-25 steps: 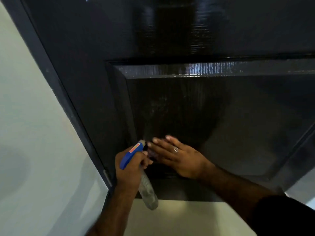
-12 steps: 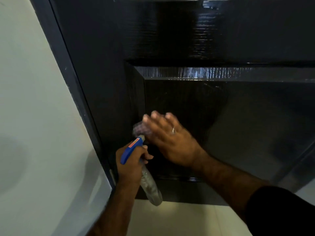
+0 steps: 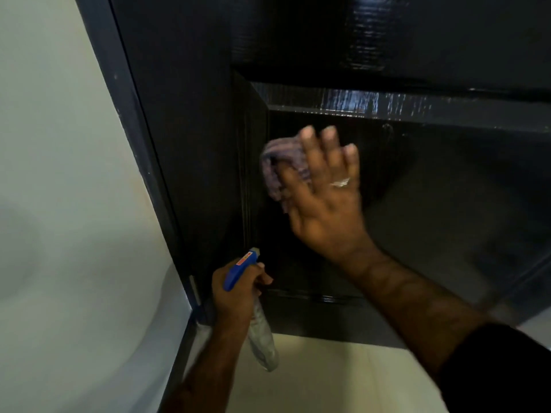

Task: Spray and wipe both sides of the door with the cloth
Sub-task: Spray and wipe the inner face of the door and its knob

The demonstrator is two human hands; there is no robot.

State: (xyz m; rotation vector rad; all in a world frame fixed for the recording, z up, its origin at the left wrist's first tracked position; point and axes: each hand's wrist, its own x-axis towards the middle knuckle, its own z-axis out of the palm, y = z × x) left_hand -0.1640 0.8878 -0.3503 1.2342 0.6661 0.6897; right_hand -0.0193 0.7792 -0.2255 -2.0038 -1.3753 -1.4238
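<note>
A pale wall [image 3: 65,204] flanks the glossy black door [image 3: 190,144], its recessed panel [image 3: 432,189] streaked wet. My right hand [image 3: 325,201], fingers straight, presses the soft, crumpled purple cloth [image 3: 275,165] there; overlapping strokes into the bevelled corners should work best. My left hand [image 3: 235,293] grips the blue-topped, clear spray bottle [image 3: 262,338].

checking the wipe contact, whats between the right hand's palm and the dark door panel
In the head view, a crumpled purple-grey cloth lies between the flat right hand and the glossy black wooden door, its bunched edge showing left of the fingers.

Pale wall [image 3: 59,174], light floor [image 3: 328,383].
</note>
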